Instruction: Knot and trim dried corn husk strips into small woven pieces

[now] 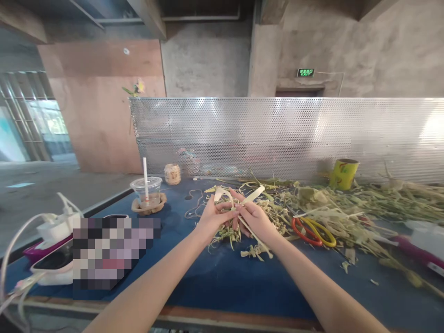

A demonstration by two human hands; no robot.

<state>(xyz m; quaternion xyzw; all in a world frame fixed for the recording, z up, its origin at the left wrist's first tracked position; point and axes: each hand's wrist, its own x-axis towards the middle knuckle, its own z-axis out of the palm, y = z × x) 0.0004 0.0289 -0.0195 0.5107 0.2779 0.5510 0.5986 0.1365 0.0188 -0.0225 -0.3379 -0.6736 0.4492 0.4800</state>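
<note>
Over the middle of the blue table, my left hand [217, 216] and my right hand [254, 216] meet with fingertips pinched together. Between them they hold pale, flat plant strips [255, 194]; one end curls up by the left fingers and another sticks out above the right. A thin pale stalk trails down beneath my right hand. Exactly where the strips cross is partly covered by my fingers. Dried greenish plant pieces [225, 235] lie under and behind both hands. To the right of my right hand are scissors [314, 231] with red and yellow handles.
A big heap of dried stalks [374, 199] spreads across the right side, with a yellow cylinder [343, 174] behind. At left stand a lidded plastic cup [145, 187] with a straw, a small jar [172, 174], and a charger with cables [57, 226]. A perforated metal panel [225, 134] borders the back.
</note>
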